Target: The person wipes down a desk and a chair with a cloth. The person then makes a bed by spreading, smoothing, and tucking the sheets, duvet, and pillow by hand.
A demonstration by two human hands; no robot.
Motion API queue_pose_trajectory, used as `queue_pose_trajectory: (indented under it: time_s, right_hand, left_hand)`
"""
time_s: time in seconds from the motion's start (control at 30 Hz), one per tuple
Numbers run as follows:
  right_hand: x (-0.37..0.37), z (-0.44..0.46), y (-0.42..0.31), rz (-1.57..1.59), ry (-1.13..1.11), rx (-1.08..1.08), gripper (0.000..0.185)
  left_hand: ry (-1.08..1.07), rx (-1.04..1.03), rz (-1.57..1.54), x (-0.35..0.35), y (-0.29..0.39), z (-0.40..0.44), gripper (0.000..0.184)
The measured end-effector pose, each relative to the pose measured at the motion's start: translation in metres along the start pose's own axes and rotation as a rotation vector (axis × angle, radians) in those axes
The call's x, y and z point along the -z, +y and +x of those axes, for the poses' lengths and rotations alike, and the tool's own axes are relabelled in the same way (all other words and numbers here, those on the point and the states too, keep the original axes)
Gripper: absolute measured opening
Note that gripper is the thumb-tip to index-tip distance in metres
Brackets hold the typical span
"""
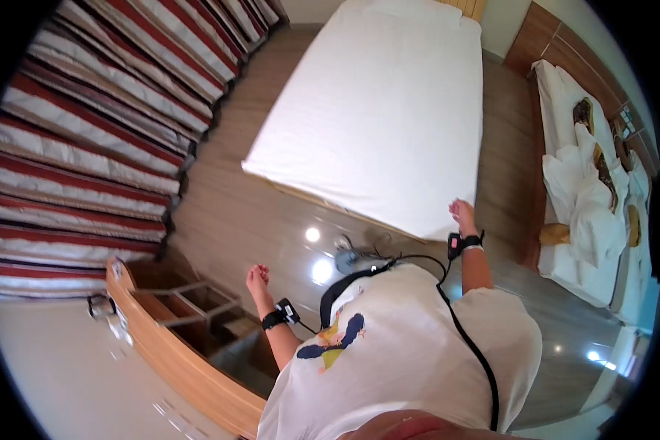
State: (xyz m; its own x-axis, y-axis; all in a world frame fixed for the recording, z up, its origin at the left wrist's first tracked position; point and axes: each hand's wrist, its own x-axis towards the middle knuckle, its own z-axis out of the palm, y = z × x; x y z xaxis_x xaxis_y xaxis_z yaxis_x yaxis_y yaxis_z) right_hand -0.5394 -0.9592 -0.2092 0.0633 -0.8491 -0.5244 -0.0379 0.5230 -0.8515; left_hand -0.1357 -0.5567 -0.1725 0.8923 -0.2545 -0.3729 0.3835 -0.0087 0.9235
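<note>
My left hand [257, 279] is raised over the floor, between the wooden shelf unit and the foot of the bed. Its fingers are curled in, and I see nothing in them. My right hand [461, 213] is at the near right corner of the bed [374, 95], in front of the white sheet [381, 125]. Its fingers are loosely bent and a little apart, with nothing visible in them. Whether it touches the sheet, I cannot tell. The sheet lies mostly smooth over the mattress, with a white pillow [418, 9] at the far end.
Red and white striped curtains [88, 161] hang at left. A wooden shelf unit [191, 374] stands at lower left. Cables and a grey object [346, 259] are near the bed's foot. At right is another bed [583, 286] with rumpled white bedding [594, 220]. A black cable [484, 359] crosses my shirt.
</note>
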Motion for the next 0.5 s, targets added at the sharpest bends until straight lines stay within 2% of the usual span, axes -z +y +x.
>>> queue_pose_trajectory:
  time_s: [0.03,0.07,0.1,0.23,0.37,0.5]
  right_hand:
    - [-0.003,0.027,0.027,0.026,-0.014,0.020,0.015]
    - [0.002,0.069,0.070,-0.332,-0.042,0.230,0.014]
    - [-0.030,0.032,0.040,0.119,0.103,-0.137,0.014]
    - [-0.100,0.014,0.035,0.029,0.129,-0.203,0.011]
    - [-0.163,0.003,0.014,-0.024,0.022,-0.178,0.015]
    - [-0.235,-0.003,0.013,-0.053,0.045,-0.170,0.015]
  left_hand:
    - [-0.019,0.009,0.099,0.006,0.004,0.028,0.018]
    - [-0.042,0.012,0.192,-0.006,0.015,0.065,0.019]
    - [-0.061,-0.005,0.184,-0.023,0.031,0.093,0.019]
    - [-0.088,0.068,0.318,-0.027,0.083,0.149,0.019]
    - [-0.114,0.106,0.378,-0.035,0.097,0.219,0.023]
    - [-0.208,0.147,0.520,-0.062,0.110,0.302,0.023]
